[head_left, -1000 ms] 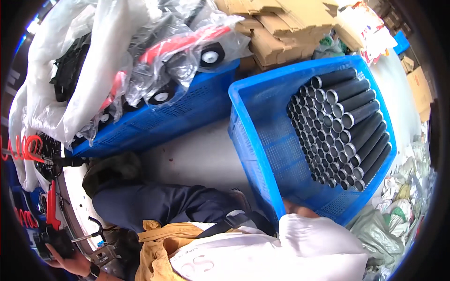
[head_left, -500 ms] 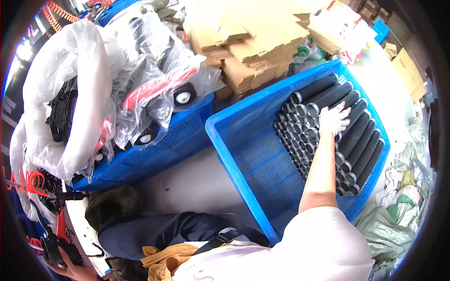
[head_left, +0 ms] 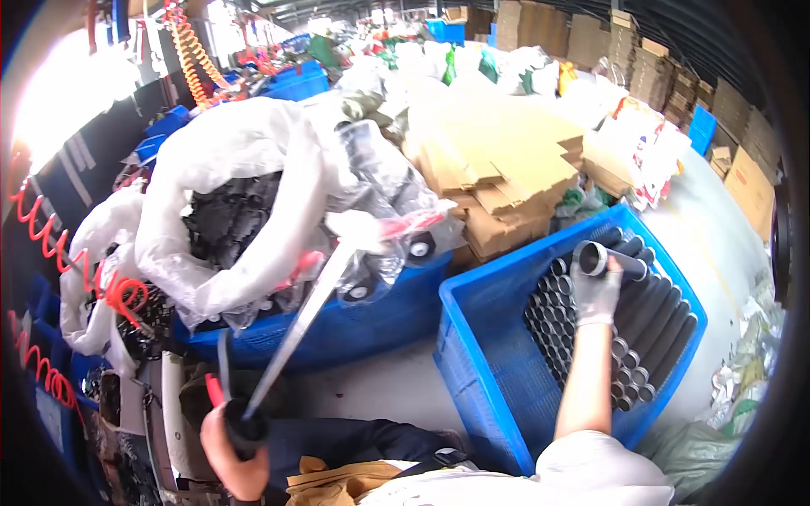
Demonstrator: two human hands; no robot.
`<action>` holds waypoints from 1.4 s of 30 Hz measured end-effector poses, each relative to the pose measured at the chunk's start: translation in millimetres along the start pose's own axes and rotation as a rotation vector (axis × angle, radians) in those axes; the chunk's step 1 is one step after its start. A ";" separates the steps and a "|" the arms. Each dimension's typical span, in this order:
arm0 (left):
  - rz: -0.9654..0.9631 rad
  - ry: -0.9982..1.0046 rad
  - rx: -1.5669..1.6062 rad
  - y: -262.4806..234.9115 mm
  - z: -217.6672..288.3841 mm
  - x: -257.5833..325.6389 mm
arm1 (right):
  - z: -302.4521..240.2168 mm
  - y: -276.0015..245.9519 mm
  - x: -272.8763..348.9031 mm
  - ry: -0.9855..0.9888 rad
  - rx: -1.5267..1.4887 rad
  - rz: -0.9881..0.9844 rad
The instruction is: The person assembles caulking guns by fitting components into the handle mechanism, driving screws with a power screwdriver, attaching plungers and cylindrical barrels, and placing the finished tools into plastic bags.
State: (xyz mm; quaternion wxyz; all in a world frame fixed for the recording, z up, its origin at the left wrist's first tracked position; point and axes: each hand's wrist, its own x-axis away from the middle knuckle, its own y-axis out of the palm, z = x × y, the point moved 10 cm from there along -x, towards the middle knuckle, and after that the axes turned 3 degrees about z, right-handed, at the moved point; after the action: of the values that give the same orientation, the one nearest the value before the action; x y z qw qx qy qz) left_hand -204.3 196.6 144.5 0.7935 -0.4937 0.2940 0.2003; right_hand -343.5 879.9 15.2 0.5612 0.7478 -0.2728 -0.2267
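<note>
Gripping black tube [head_left: 626,266] lengthwise left-to-right in right hand [head_left: 596,297], near far corner of blue crate [head_left: 506,325], black part [head_left: 245,432] in distant left hand [head_left: 234,460].

Right hand [head_left: 596,295] (gloved) clasping, left hand [head_left: 236,455] curled

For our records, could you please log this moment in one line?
Right hand: gripping black tube; left hand: holding black part; blue crate: more tubes inside

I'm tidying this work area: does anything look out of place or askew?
The flattened cardboard beyond the blue crate is stacked unevenly, its sheets sticking out at different angles. One black tube sits crosswise to its neighbours, but the right hand is gripping it, which explains that. No spill stands out.
</note>
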 end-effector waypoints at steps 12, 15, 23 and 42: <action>0.155 0.337 -0.397 -69.3 27.6 24.1 | 212.8 272.2 259.1 0.803 -0.475 -0.466; 0.172 0.357 -0.557 -100.0 16.6 43.0 | 229.0 294.2 298.0 0.647 0.050 -0.711; -0.099 -0.215 0.361 -53.5 12.9 -5.4 | 311.0 280.6 418.6 0.510 0.523 -1.078; -0.445 -0.454 0.394 -132.3 -51.4 1.9 | 295.0 388.8 463.7 -1.783 0.628 -1.730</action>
State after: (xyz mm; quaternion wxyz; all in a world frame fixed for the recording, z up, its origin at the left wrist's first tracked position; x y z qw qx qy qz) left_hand -136.2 93.2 213.9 0.9424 -0.3265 0.0289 0.0671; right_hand -246.6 275.6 295.6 -0.3441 0.3706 -0.0214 -0.8624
